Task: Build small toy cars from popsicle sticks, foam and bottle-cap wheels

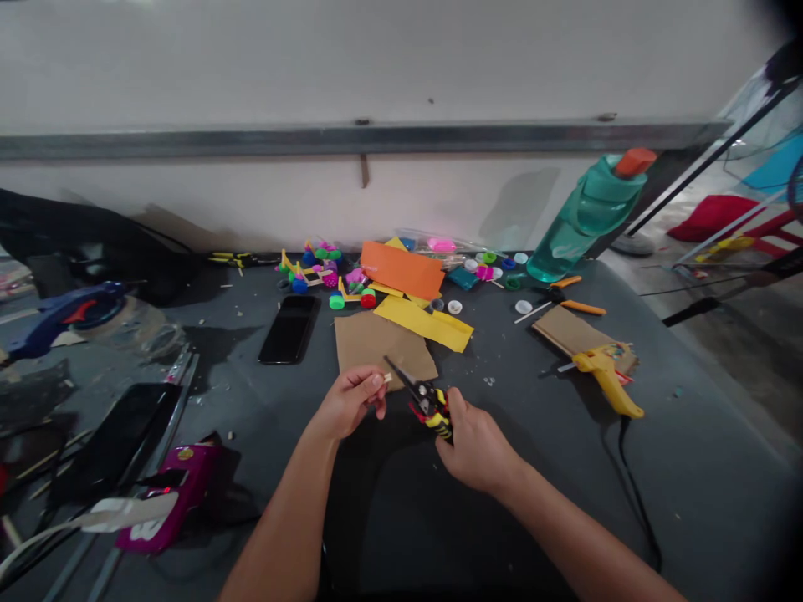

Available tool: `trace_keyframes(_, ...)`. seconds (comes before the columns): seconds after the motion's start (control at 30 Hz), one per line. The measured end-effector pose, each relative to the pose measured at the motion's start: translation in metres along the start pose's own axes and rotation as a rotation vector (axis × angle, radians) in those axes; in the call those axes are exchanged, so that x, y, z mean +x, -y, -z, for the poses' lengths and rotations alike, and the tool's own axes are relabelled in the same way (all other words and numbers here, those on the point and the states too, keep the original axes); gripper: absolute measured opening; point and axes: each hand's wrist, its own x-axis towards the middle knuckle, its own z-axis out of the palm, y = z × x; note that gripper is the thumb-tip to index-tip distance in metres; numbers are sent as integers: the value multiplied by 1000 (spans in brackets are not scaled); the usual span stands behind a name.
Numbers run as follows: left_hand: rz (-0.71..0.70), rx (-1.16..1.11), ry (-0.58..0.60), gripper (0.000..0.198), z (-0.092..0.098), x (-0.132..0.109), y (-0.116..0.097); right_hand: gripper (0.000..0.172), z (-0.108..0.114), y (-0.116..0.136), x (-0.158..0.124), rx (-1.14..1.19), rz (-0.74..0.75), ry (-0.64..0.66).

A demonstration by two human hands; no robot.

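Observation:
My left hand (349, 403) is closed in a pinch on a small pale stick piece (387, 378) above the dark table (690, 468). My right hand (475, 445) grips a pair of cutters (421, 396) with yellow, red and black handles. The cutter blades point up and left toward the stick piece. A brown cardboard sheet (370, 344) lies just beyond both hands. Yellow paper (427, 323) and orange paper (401, 269) lie behind it.
A black phone (289, 328) lies at the left. A yellow glue gun (607, 374) rests on cardboard at the right, its cord trailing forward. A teal bottle (580, 219), orange-handled pliers (574, 301), bottle caps and small colourful toy parts (323, 272) crowd the back. A blue glue gun (66, 311) sits far left.

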Motion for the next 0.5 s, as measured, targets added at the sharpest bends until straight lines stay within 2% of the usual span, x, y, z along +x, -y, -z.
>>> trace_keyframes(0.13,24,-28,29,30,-2,0,0,32,1,5,-2,115,58,-36)
trace_keyframes(0.27,-22,-54,47,32,-5,-2,-2,35,10,2,2,301,-9,-121)
trace_keyframes(0.4,-42,-94,63,32,-5,-2,-1,38,16,-2,3,443,1,-51)
trace_keyframes(0.5,-23,-138,103,34,-4,-1,0,43,14,0,1,401,44,-34)
